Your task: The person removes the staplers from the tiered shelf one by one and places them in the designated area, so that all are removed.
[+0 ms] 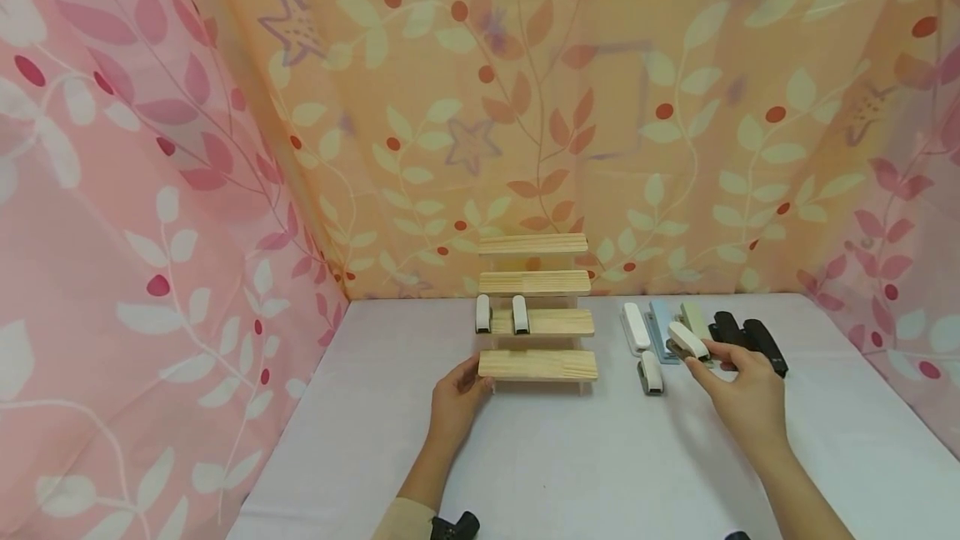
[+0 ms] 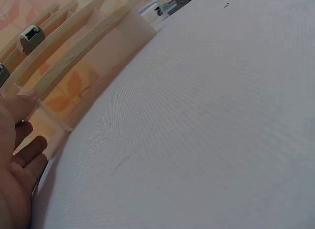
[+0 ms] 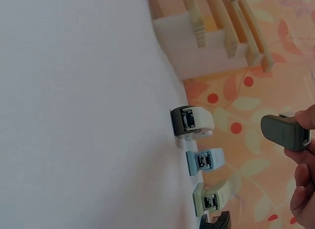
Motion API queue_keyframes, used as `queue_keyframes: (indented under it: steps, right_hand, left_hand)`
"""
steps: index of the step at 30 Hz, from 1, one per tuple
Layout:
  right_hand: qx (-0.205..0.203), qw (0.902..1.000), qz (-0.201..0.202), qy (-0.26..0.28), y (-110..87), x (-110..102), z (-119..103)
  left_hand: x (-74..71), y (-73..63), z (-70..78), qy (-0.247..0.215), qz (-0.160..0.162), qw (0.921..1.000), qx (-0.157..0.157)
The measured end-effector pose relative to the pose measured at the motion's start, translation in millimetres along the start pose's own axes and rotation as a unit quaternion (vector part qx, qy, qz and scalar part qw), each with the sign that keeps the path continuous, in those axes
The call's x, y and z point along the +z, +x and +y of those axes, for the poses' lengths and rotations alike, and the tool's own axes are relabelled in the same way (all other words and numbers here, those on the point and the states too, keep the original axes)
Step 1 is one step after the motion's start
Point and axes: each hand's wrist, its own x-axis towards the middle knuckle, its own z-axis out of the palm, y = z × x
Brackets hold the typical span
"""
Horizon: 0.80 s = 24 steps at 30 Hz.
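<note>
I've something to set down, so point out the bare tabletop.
Free: tabletop left of the wooden shelf, and in front of it, between the left hand and right hand. Crowded: right of the shelf, where staplers cluster.

A pale table [image 1: 570, 465] carries a stepped wooden shelf [image 1: 536, 365], with two small white staplers [image 1: 521, 313] on its second step [image 1: 558, 322] from the bottom. Right of the shelf, directly on the table, lie two white staplers [image 1: 636, 328], a blue stapler [image 1: 661, 325], a green stapler [image 1: 694, 318] and two black staplers [image 1: 765, 346].

Shelf [image 1: 537, 366] in all three views
</note>
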Motion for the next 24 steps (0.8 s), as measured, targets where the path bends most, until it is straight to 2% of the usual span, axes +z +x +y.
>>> queue_keyframes:
  steps: [4, 10, 13, 24]
  right_hand:
    - [0.004, 1.0000, 0.002, 0.001, -0.5, 3, 8]
    - [0.008, 0.9999, -0.006, -0.002, 0.9, 10, 18]
    - [0.009, 0.9999, -0.011, -0.007, 0.1, 13, 22]
    - [0.039, 0.9983, -0.036, -0.026, -3.5, 17, 37]
  left_hand:
    - [1.0, 0.0, 0.8, -0.002, 0.006, 1.0000, -0.007]
    - [-1.8, -7.6, 26.3, 0.006, 0.008, 0.9999, -0.002]
    - [-4.1, -11.2, 33.9, 0.005, 0.007, 1.0000, 0.001]
    - [-0.7, -11.4, 33.3, 0.005, 0.008, 0.9999, 0.005]
